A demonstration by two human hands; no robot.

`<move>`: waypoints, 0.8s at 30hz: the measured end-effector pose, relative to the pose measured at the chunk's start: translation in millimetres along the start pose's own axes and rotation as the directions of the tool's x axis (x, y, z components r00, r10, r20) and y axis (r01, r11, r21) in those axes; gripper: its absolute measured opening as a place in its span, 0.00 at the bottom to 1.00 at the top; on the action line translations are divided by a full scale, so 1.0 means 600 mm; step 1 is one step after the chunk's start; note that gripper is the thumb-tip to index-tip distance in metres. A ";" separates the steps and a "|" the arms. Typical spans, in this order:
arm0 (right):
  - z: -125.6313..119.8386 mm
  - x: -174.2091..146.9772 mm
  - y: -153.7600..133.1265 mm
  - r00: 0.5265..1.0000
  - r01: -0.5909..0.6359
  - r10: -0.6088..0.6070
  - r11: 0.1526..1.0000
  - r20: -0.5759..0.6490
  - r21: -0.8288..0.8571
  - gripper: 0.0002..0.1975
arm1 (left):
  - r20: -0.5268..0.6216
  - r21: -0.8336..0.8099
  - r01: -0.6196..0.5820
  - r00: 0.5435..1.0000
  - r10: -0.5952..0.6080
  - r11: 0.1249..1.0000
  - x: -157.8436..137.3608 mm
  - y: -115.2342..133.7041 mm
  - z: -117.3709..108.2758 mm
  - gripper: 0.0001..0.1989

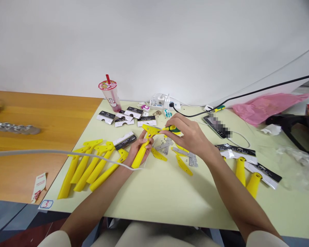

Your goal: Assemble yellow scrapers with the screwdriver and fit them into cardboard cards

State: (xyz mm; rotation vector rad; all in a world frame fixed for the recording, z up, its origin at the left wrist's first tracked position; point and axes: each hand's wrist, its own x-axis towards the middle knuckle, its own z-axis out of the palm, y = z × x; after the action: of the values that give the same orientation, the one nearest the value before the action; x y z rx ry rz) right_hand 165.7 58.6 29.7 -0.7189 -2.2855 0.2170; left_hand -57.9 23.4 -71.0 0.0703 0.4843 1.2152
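My left hand (137, 151) is closed around a yellow scraper (141, 155), its handle slanting down and its head up. My right hand (184, 132) grips a green and yellow screwdriver (174, 129), whose tip points left at the side of the scraper's head. Below my right hand lie loose grey metal plates (164, 145) and yellow plastic head pieces (183, 165). Several yellow scrapers (92, 163) rest in a row left of my left hand. A black and white card sleeve (125, 140) lies among them.
More card sleeves (146, 120) and a drink cup (112, 97) stand at the back, near a power strip (161, 101). Right of my arm are yellow handles (253, 184), a phone (216, 126) and a pink bag (265, 106). A pale cable (67, 152) crosses the view at left.
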 end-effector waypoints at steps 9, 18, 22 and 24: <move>-0.005 0.000 0.000 0.999 -0.029 0.028 0.999 0.028 0.030 0.06 | 0.018 0.000 -0.005 1.000 0.005 1.000 -0.002 0.001 0.002 0.36; -0.003 0.001 -0.001 0.999 -0.001 -0.003 0.995 0.041 0.095 0.10 | 0.019 0.026 -0.005 1.000 0.004 1.000 -0.002 0.000 0.000 0.38; -0.001 -0.001 0.003 1.000 -0.022 0.022 1.000 0.003 -0.008 0.06 | 0.028 0.018 0.007 1.000 -0.007 1.000 0.000 -0.003 -0.006 0.38; -0.004 -0.001 0.003 0.997 -0.059 0.058 0.998 0.055 0.022 0.10 | 0.042 0.009 0.012 0.999 -0.013 1.000 0.000 -0.004 -0.007 0.37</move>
State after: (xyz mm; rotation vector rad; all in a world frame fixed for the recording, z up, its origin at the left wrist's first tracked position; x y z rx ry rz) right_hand 168.5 59.6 30.3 -0.7776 -2.3110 0.2933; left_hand -57.1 21.8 -75.3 0.0999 0.4533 1.1971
